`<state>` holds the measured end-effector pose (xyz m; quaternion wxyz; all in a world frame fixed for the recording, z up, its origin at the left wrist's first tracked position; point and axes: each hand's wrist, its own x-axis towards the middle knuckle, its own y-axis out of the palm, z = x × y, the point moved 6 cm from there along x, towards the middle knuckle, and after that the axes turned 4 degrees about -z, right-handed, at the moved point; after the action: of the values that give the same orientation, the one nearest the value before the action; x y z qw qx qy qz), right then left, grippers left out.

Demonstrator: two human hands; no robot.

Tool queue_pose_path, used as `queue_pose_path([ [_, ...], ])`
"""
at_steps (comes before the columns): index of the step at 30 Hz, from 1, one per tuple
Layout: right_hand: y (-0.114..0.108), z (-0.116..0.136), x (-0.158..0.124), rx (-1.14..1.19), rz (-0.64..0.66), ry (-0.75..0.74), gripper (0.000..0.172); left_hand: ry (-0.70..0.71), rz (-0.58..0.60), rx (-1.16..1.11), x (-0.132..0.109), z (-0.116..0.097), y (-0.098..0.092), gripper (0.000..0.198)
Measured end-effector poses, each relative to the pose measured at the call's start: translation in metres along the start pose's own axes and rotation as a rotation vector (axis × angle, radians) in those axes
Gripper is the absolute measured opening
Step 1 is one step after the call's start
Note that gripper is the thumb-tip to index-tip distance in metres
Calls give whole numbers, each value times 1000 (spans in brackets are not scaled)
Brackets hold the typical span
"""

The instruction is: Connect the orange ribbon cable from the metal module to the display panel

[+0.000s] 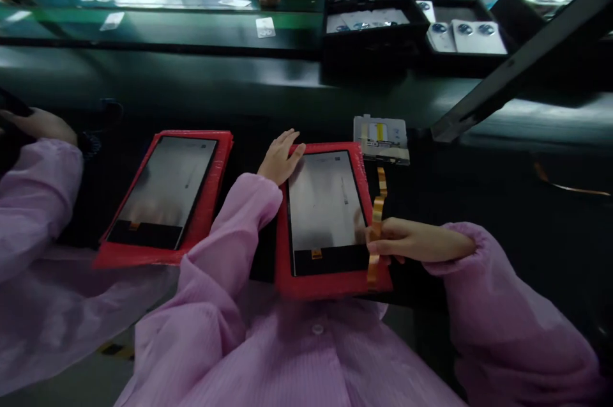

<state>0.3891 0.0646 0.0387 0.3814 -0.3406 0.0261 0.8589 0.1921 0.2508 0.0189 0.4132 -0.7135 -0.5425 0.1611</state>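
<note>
In front of me a tablet-sized screen panel (325, 202) lies face up on a red padded sheet (311, 285). My left hand (282, 158) rests on the upper left corner of the sheet and panel, its fingers stretched out. At the panel's lower right edge, my right hand (402, 241) pinches a copper-coloured flex cable strip (376, 222) between thumb and fingers. The strip runs up past the sheet's right edge and down over its lower corner. A small orange connector tab (317, 253) shows on the panel's black lower border.
Left of me, a second panel (165, 186) lies on another red sheet (204, 225), beside a co-worker's hand (45, 126). A grey metal-like part (383, 138) sits behind my panel. Farther back are a conveyor belt (191, 30), black bins (373, 43), a slanted metal bar (517, 62) and co-workers in blue sleeves.
</note>
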Motion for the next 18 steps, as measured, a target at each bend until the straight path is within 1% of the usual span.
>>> queue_pose_path([
  [2,-2,-11,-12,31,-69,13,50,67,65,29,19,-7,11,46],
  [4,-3,-24,-25,72,-156,31,51,112,92,28,25,-13,19,43],
  [8,2,-56,-50,151,-242,109,44,157,93,17,17,-20,24,44],
  [10,-1,-72,-61,137,-313,166,40,165,104,2,13,-22,24,43],
  [12,-13,-84,-71,100,-449,222,38,171,128,-18,9,-24,25,42],
  [14,-33,-90,-75,87,-633,252,36,173,162,-42,7,-26,26,41],
  [16,-59,-90,-71,107,-820,241,36,159,201,-67,9,-29,26,39],
  [18,-85,-86,-57,143,-978,196,37,129,240,-95,15,-32,28,37],
])
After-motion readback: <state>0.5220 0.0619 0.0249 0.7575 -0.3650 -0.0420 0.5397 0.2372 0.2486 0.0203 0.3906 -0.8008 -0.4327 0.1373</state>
